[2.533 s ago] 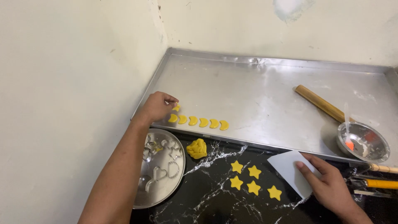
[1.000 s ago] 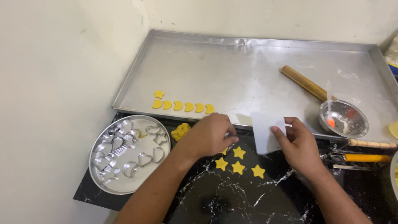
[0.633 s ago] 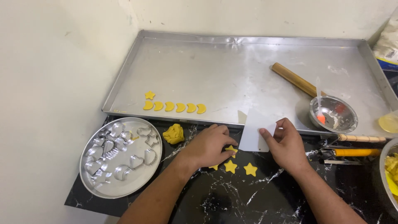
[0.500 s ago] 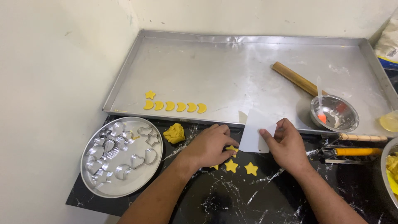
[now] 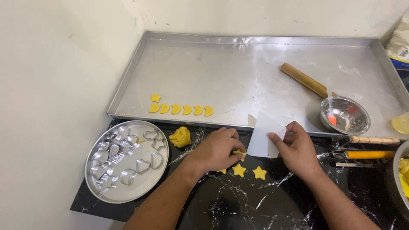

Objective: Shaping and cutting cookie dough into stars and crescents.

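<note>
Grip of the left hand (image 5: pixel 217 149): thumb and fingers pinch a yellow dough star (image 5: pixel 239 152) at its edge, lifting it just off the black marbled bench (image 5: pixel 238 200). Grip of the right hand (image 5: pixel 297 149): fingers and thumb close on a white plastic scraper (image 5: pixel 265 136), held on edge with its lower side near the bench, just at 3 o'clock of the pinched star.

Three more stars lie on the bench at 6 o'clock of the hands: one partly hidden under the left hand (image 5: pixel 222 171), a middle star (image 5: pixel 239 170) and a right star (image 5: pixel 259 173), near one another but apart.

At 9 o'clock of the left hand sits a lump of yellow dough (image 5: pixel 181 136); further at 9 o'clock stands a round metal plate (image 5: pixel 123 194) carrying metal cookie cutters (image 5: pixel 128 155) in heart, star and other shapes.

At 12 o'clock, a large metal baking tray (image 5: pixel 238 68) holds one star (image 5: pixel 155 98) above a row of six crescents (image 5: pixel 181 110) along its near rim. At 2 o'clock on the tray rest a wooden rolling pin (image 5: pixel 306 80) and a small steel bowl (image 5: pixel 346 117) with a spatula in it.

At 3 o'clock of the right hand lie tools with a wooden handle (image 5: pixel 375 140) and an orange handle (image 5: pixel 370 154).
</note>
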